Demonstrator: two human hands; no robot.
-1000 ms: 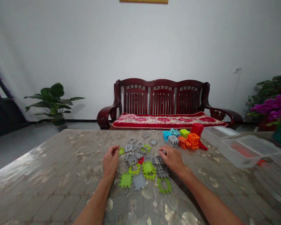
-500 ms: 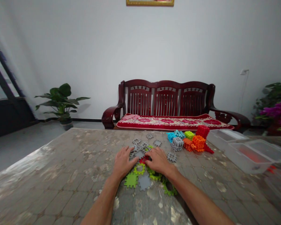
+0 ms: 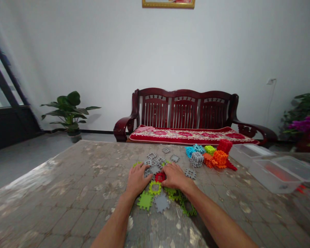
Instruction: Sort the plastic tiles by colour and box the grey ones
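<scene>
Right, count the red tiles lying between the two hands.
1 in view: a red tile between the left hand and the right hand, just beyond the yellow-green frame tile. More may be hidden under the hands or other tiles.

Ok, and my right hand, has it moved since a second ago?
Yes. Judged against the wooden sofa, your right hand has moved to the left, closer to your left hand.
</scene>
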